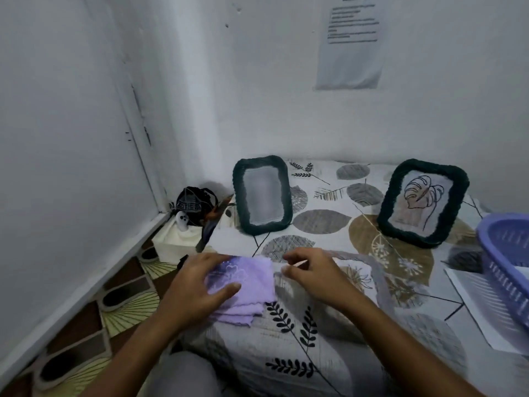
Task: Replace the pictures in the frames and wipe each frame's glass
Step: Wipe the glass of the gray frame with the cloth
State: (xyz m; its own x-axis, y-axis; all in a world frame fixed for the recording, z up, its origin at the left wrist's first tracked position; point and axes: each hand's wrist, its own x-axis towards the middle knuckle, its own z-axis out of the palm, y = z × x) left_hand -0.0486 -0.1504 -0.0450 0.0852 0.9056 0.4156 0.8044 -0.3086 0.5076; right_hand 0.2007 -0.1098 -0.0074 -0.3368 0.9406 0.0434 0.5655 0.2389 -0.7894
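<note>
Single view from a head-worn wide-angle camera, looking forward and down over a patterned table (329, 333) set in a room corner. Both forearms enter at 6 o'clock; the hands lie close, near centre. Two picture frames stand farther off, at 12 (262, 194) and 2 o'clock (423, 202). Walls curve with lens distortion. No second view.

Between your hands and twelve o'clock the leaf-print tablecloth (323, 222) lies open, flanked by the left frame (262, 195) at eleven and the right frame (423, 202) at one (both upright). The lilac basket (506, 265) blocks three.
</note>
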